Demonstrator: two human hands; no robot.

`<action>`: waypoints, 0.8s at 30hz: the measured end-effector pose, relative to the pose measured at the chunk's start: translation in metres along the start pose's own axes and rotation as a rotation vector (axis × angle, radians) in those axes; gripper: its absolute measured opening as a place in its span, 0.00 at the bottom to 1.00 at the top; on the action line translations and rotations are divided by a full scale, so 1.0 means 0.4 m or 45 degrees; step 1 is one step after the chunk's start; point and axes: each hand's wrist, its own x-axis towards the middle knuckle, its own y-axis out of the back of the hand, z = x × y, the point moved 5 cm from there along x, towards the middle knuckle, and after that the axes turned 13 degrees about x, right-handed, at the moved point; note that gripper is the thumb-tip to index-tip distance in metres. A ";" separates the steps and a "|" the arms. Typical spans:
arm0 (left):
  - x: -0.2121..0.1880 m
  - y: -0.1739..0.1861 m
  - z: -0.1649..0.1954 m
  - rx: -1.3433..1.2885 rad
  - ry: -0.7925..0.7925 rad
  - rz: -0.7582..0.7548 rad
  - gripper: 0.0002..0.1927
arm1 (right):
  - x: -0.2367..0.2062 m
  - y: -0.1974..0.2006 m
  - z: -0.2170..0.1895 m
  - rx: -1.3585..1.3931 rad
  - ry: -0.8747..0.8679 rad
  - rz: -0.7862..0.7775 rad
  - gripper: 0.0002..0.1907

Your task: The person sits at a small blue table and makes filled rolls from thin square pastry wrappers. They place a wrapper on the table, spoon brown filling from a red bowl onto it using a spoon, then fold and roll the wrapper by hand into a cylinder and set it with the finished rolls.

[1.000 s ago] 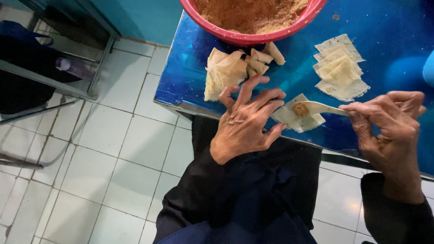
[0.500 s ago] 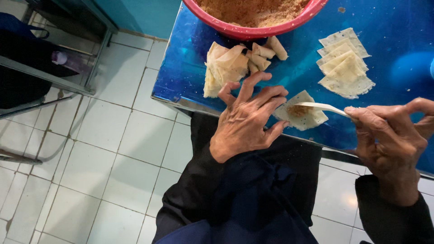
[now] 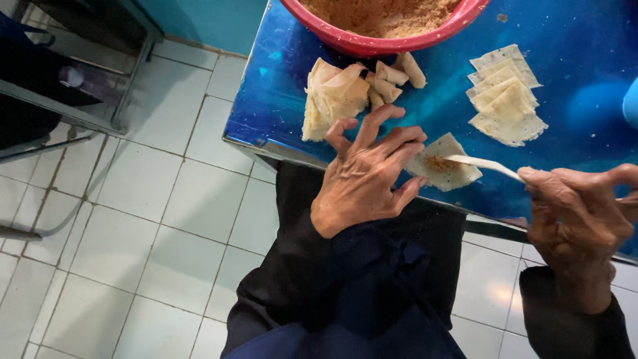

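While pale floor tiles (image 3: 133, 219) spread left of the glossy blue counter (image 3: 571, 73), the left hand (image 3: 369, 176) rests splayed, fingertips on a filled wrapper (image 3: 444, 165); the right hand (image 3: 578, 219) grips a white spoon (image 3: 482, 165) over it

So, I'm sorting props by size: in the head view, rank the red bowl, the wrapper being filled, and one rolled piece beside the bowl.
1. Red bowl, cut off by the frame's edge, still largest.
2. Wrapper being filled.
3. Rolled piece, smallest.

No packages, labels, signs or screens anywhere in view.
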 end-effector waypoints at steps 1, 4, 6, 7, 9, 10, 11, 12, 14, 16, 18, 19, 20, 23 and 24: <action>0.000 0.001 -0.001 0.001 0.000 0.008 0.22 | 0.002 0.003 0.002 0.036 -0.027 -0.004 0.05; -0.001 -0.002 -0.004 0.005 -0.015 0.011 0.21 | 0.002 0.011 0.017 0.146 -0.108 0.044 0.04; -0.002 -0.003 -0.006 0.007 -0.016 0.018 0.21 | 0.004 0.012 0.028 0.151 -0.163 0.052 0.06; -0.003 -0.004 -0.007 0.007 -0.016 0.021 0.21 | 0.010 0.012 0.034 0.118 -0.191 0.032 0.07; -0.001 -0.008 -0.009 -0.021 -0.012 0.006 0.21 | 0.034 0.013 0.040 -0.018 -0.211 0.002 0.10; -0.001 -0.009 -0.009 -0.036 -0.011 -0.003 0.21 | 0.058 0.012 0.046 -0.117 -0.206 -0.009 0.12; -0.001 -0.008 -0.009 -0.032 -0.007 0.004 0.21 | 0.092 0.004 0.057 -0.212 -0.202 -0.018 0.13; -0.002 -0.006 -0.009 -0.029 -0.006 0.011 0.21 | 0.142 -0.016 0.057 -0.819 0.074 -0.112 0.15; -0.001 -0.003 -0.007 -0.025 0.000 0.027 0.21 | 0.215 -0.052 0.054 -1.634 0.449 -0.199 0.15; 0.001 0.001 -0.007 -0.025 0.010 0.047 0.22 | 0.317 -0.082 0.063 -1.355 0.473 -0.169 0.17; 0.002 0.004 -0.008 -0.036 0.015 0.048 0.22 | 0.407 -0.098 0.055 -0.516 0.369 -0.136 0.18; 0.001 0.006 -0.009 -0.040 0.018 0.048 0.22 | 0.447 -0.129 0.039 -0.171 0.328 -0.131 0.16; 0.001 0.008 -0.010 -0.044 0.017 0.045 0.21 | 0.462 -0.134 0.023 -0.041 0.320 -0.101 0.15; -0.001 0.012 -0.016 -0.069 0.004 0.045 0.20 | 0.454 -0.133 -0.018 -0.054 0.322 -0.011 0.15; -0.005 0.016 -0.021 -0.082 -0.002 0.049 0.20 | 0.436 -0.130 -0.025 -0.108 0.301 -0.008 0.15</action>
